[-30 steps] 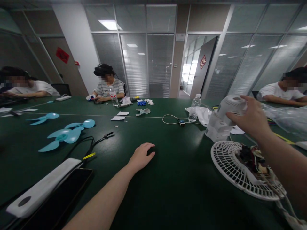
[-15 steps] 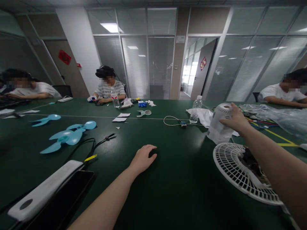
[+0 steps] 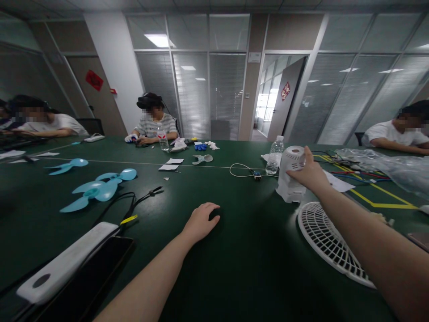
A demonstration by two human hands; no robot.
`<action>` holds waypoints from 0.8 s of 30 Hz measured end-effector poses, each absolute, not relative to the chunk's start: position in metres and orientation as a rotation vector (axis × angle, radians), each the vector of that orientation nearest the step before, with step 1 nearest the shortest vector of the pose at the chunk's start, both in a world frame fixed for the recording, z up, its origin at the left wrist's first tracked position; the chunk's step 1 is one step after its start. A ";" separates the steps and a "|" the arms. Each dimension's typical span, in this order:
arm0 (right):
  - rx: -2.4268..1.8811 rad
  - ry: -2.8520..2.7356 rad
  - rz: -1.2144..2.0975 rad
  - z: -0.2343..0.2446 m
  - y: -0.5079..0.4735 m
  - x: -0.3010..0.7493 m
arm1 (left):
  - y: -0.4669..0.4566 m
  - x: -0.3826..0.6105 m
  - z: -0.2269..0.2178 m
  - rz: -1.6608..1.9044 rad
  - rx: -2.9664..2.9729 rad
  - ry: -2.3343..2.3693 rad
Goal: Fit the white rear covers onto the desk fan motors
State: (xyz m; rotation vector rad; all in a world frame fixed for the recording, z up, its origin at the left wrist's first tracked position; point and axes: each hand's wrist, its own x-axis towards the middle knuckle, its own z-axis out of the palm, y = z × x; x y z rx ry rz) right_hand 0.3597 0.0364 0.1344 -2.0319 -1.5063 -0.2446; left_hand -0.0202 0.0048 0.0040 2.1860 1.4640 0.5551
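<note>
My right hand (image 3: 310, 173) grips the upper part of a white plastic fan motor housing (image 3: 288, 184), with vent slots and a round hole at its top. The housing stands nearly upright, close behind a round white fan grille (image 3: 317, 230) that lies flat. My right forearm crosses over the grille and hides part of it. On the green table (image 3: 241, 250), my left hand (image 3: 200, 221) rests palm down with its fingers stretched out, holding nothing.
Blue fan blades (image 3: 95, 191), a white power strip (image 3: 75, 257) and a black phone (image 3: 89, 270) lie to the left. A water bottle (image 3: 274, 156) stands behind the housing, near a small cabled connector (image 3: 257, 175). Wires and plastic wrap (image 3: 378, 161) are at right. Several people sit around.
My right hand has moved left with the housing, uncovering white paper and yellow tape lines behind it. Dark parts seen over the grille no longer show. My left hand stays put.
</note>
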 end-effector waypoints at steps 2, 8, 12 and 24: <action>-2.009 -1.528 -0.235 0.133 0.038 0.339 | 0.005 -0.020 0.004 0.563 2.195 1.463; -1.884 -1.596 -0.178 0.124 0.039 0.267 | 0.007 -0.021 0.001 0.583 2.228 1.453; -1.770 -1.657 -0.170 0.117 0.039 0.221 | 0.009 -0.020 0.000 0.611 2.269 1.433; -1.681 -1.522 -0.006 0.099 0.049 0.188 | 0.010 -0.020 0.000 0.626 2.291 1.410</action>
